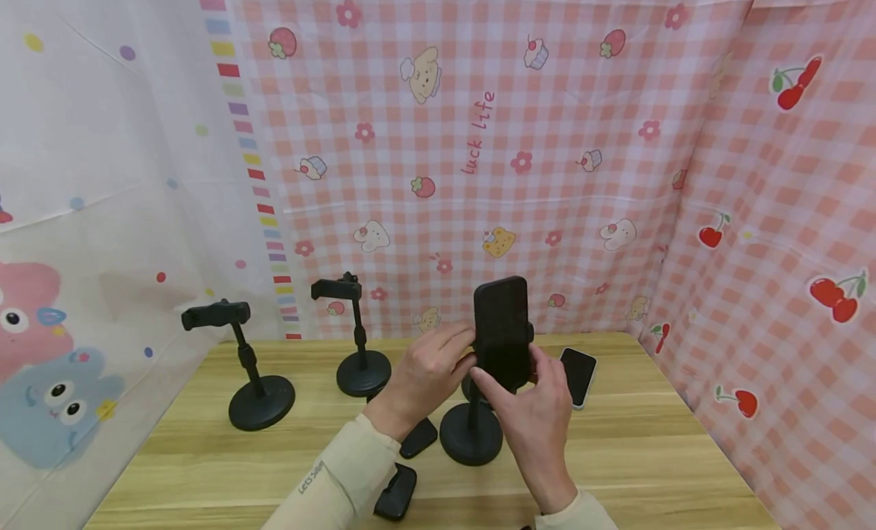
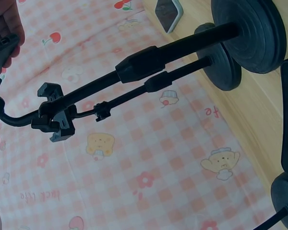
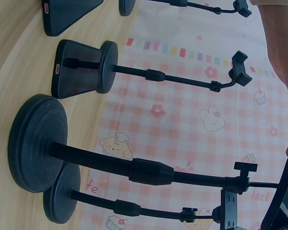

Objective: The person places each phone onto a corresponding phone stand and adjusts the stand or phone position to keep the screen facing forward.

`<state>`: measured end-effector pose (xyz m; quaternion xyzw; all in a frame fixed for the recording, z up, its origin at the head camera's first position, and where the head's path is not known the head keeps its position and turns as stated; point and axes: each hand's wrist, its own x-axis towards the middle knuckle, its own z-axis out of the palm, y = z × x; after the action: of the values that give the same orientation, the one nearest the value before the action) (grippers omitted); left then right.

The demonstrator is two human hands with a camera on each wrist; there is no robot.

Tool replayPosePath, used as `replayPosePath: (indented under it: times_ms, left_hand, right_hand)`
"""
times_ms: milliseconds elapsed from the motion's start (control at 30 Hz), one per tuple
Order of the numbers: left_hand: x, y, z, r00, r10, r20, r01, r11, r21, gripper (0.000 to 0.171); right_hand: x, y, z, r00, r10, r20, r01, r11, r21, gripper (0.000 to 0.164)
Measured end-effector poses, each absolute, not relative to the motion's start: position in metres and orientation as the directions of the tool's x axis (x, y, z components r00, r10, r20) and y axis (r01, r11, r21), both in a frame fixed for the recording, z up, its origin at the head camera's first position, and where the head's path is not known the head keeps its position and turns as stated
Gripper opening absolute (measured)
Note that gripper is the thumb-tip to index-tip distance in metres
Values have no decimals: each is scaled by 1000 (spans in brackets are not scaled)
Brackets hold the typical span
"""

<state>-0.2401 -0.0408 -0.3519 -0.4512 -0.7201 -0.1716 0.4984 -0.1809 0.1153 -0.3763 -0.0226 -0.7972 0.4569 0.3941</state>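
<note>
The left hand (image 1: 431,366) and right hand (image 1: 537,412) pinch opposite edges of a black rectangular phone (image 1: 502,317), upright atop a black round-based stand (image 1: 472,442) near the desk's (image 1: 630,469) middle, probably to steady it. Three more such stands (image 1: 261,402) (image 1: 363,374) (image 3: 62,199) rise towards the left and back edges, seemingly braced by broad bases. Three other phones lie flat: two black ones (image 1: 419,439) (image 1: 395,493) towards the front edge, one pale-rimmed (image 1: 578,376) near the back right corner.

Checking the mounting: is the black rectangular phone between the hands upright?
Upright: the phone has nearly vertical long edges in head view.
</note>
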Motion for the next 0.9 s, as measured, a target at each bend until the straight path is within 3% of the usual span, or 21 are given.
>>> replayPosePath:
  times_ms: [333,567,900]
  left_hand:
    - [-241,-41,-353,-59,499,865,815,524,-246,45]
    - [-241,-44,-351,-49,524,850,810,518,-273,44]
    - [-240,-43,-351,6,553,833,782,517,-349,45]
  right_hand:
    - [-183,118,-379,-654,421,628,-328,590,-738,81]
    - [-186,119,-379,-650,428,628,-322,593,-738,82]
    - [-190,125,-384,-587,416,694,-335,656,-677,85]
